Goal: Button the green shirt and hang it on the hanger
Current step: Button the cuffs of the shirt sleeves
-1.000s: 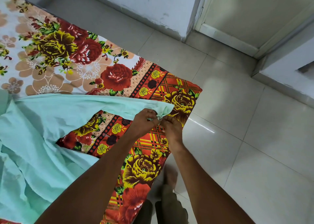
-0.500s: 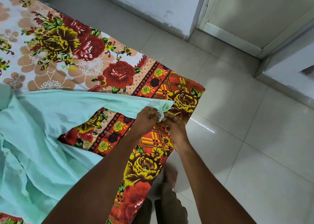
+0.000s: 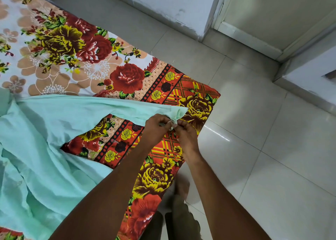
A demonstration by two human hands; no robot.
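I see the green shirt (image 3: 45, 148) spread over the floral bedsheet (image 3: 127, 79), one sleeve stretched toward the sheet's corner. The left hand (image 3: 157, 126) pinches the sleeve's cuff end with curled fingers; the right hand (image 3: 187, 136) meets it there, fingertips also pinching the cuff. I cannot make out a button between them. Pale floor tiles (image 3: 254, 130) lie beside the sheet.
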